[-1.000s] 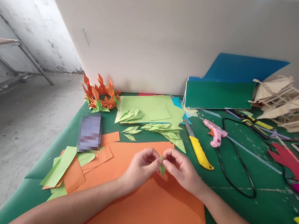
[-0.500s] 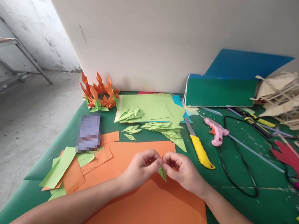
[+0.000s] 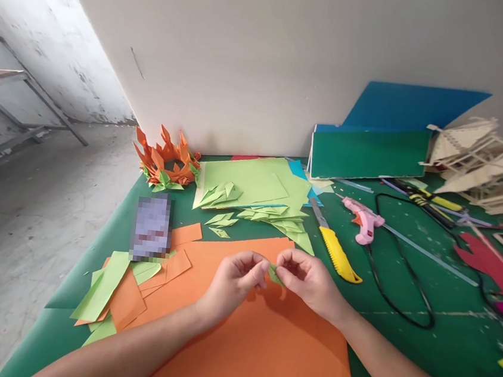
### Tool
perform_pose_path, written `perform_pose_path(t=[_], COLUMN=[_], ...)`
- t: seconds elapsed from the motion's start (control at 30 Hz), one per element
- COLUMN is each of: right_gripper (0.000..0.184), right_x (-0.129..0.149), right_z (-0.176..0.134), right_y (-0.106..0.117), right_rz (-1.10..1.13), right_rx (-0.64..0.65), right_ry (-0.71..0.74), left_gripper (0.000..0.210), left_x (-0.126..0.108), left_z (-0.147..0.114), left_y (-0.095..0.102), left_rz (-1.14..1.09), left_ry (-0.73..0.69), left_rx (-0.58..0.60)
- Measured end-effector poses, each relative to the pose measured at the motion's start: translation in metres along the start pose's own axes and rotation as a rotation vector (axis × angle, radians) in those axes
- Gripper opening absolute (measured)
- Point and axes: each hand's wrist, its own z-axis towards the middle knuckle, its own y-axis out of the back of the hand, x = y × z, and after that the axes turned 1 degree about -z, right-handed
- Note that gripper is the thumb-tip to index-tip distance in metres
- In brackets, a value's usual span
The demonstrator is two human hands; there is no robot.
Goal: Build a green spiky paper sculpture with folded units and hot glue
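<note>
Both hands pinch a small folded green paper piece (image 3: pixel 275 273) above a large orange paper sheet (image 3: pixel 257 345). My left hand (image 3: pixel 235 283) grips its left end with thumb and fingers. My right hand (image 3: pixel 307 278) holds its right end. The piece is mostly hidden between the fingertips. Beyond the hands lie several folded green paper pieces (image 3: pixel 271 216) on a stack of green sheets (image 3: pixel 256 180).
An orange and green folded paper crown (image 3: pixel 166 163) stands at the back left. A yellow utility knife (image 3: pixel 335 251), a pink glue gun (image 3: pixel 362 219) with black cord, a green and blue folder (image 3: pixel 367 153) and wooden stick models (image 3: pixel 487 165) lie right. Paper scraps (image 3: pixel 118 294) lie left on the green mat (image 3: pixel 443 328).
The green piece has been turned from hanging point-down to lying nearly level between the fingertips. Both hands have risen slightly toward the far edge of the orange sheet.
</note>
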Motion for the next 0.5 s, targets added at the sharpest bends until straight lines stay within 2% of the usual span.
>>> perform_pose_path(t=[0.5], right_gripper=[0.013], right_x=[0.0008], right_z=[0.0011], right_y=[-0.0047], right_rz=[-0.006], right_rx=[0.01], right_ry=[-0.006], left_gripper=[0.031], left_x=[-0.0002], left_z=[-0.0015], left_y=[0.0028], left_rz=[0.028], left_ry=[0.029], left_rx=[-0.013])
